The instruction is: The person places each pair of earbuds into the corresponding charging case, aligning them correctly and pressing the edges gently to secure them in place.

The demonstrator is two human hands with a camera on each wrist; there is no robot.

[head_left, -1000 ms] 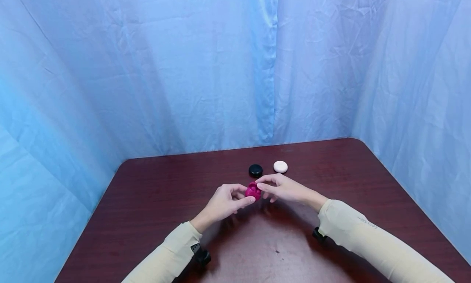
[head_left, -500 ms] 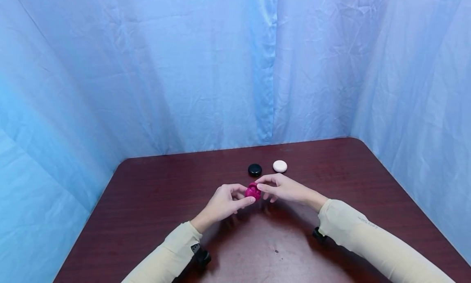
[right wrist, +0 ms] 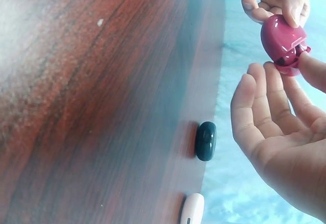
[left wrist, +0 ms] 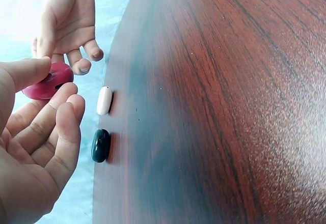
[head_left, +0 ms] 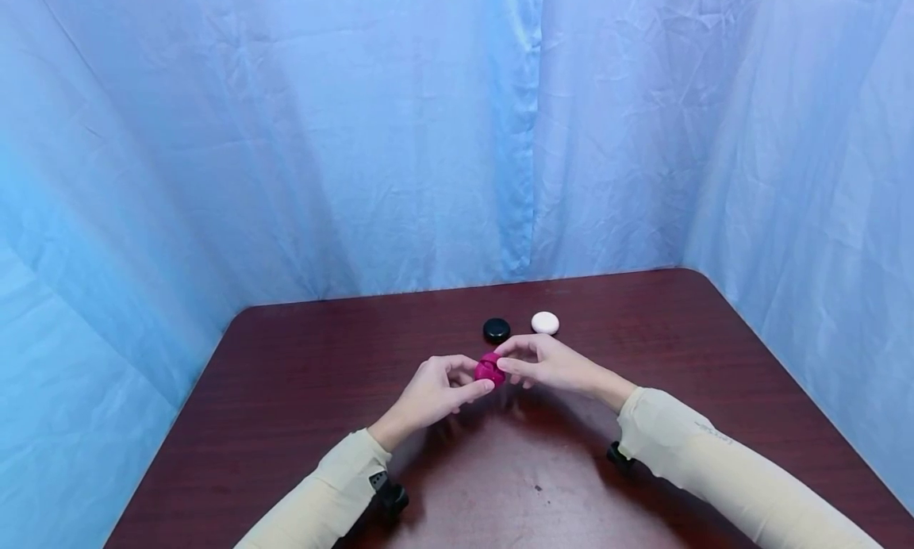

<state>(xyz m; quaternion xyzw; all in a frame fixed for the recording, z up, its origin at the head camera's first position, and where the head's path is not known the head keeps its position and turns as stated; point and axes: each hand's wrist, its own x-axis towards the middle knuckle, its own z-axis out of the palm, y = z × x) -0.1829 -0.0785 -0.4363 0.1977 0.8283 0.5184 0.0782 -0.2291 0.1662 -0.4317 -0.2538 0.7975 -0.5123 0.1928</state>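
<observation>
Both hands hold a glossy magenta earbud case [head_left: 489, 372] above the table, near the middle of the head view. My left hand [head_left: 434, 392] pinches its body between thumb and fingers. On the other side, my right hand [head_left: 555, 366] pinches the lid [right wrist: 288, 71] with thumb and index finger. A narrow gap shows between lid and body in the right wrist view, with a dark glossy interior. In the left wrist view the remaining fingers of the left hand [left wrist: 38, 163] curve loosely below the case.
Behind the hands, a black rounded case [head_left: 496, 330] and a white rounded case [head_left: 545, 323] lie side by side on the dark red wooden table [head_left: 343, 335]. Light blue curtains [head_left: 428, 136] hang around the table's far and side edges.
The magenta case's lid has come down toward its body, so the opening that showed the inside is now much narrower. Both hands have stayed in nearly the same place.
</observation>
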